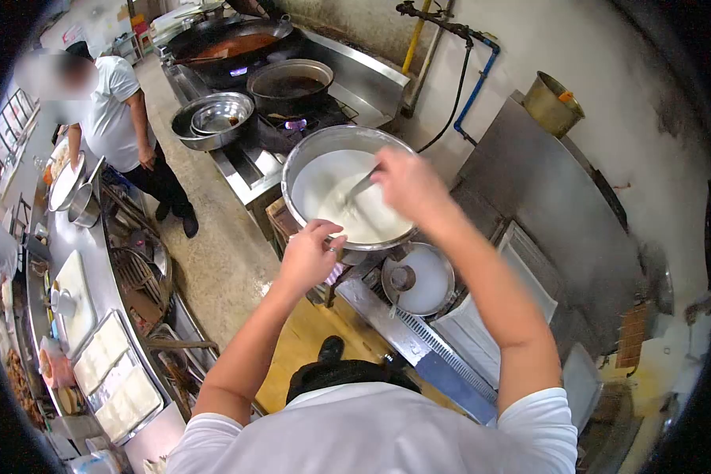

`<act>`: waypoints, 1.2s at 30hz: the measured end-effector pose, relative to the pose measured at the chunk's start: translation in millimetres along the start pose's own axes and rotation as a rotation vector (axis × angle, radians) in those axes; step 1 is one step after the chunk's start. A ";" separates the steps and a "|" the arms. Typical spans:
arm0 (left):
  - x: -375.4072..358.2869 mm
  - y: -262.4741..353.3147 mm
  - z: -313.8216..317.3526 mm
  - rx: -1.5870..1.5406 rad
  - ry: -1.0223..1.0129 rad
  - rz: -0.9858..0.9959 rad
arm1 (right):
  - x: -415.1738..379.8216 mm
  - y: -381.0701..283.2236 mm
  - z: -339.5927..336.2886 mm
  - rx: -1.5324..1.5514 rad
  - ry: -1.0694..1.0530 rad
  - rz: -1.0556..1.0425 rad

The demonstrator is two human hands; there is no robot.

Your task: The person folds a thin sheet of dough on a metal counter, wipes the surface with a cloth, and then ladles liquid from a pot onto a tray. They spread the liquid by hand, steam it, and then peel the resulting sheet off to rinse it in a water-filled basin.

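Note:
A large round metal pot (291,170) holds a white liquid (324,178) up to well below its rim. My right hand (411,186) is closed around the handle of a metal utensil (363,186), whose lower end dips into the liquid, so its kind is hidden. Ripples and a paler patch show around the dipped end. On the near left rim of the pot rests my left hand (312,254), fingers curled over the edge and gripping it. Just below the pot stands a smaller pan of white liquid (423,276) with a ladle (403,278) in it.
Lit burners carry a dark pan (291,83) and a wok of reddish liquid (241,47). Nested metal bowls (217,118) sit on the stove's edge. Another person (122,103) stands at the left counter, where trays of white slabs (122,379) lie. A bucket (551,107) stands upper right.

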State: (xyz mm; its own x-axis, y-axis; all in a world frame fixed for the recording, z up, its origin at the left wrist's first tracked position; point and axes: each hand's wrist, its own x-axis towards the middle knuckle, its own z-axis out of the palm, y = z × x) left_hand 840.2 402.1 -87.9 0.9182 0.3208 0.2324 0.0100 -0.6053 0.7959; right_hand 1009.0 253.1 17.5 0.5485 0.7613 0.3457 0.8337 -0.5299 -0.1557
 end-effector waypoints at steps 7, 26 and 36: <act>-3.8 -25.2 27.5 0.038 0.022 0.042 | -25.0 13.5 -5.1 -0.545 -0.425 0.030; -7.0 -27.4 43.0 -0.013 0.226 0.106 | -43.1 -46.7 -62.0 -0.419 -0.762 -0.186; -9.7 -20.7 43.5 -0.009 0.187 0.010 | -101.2 32.8 27.0 -0.601 -0.431 0.089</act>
State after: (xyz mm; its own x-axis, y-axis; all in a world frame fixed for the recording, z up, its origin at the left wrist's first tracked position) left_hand 848.3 379.8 -130.9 0.8288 0.4448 0.3396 -0.0033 -0.6029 0.7978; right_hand 982.6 168.8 -47.5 0.6920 0.7196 -0.0576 0.6739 -0.6152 0.4092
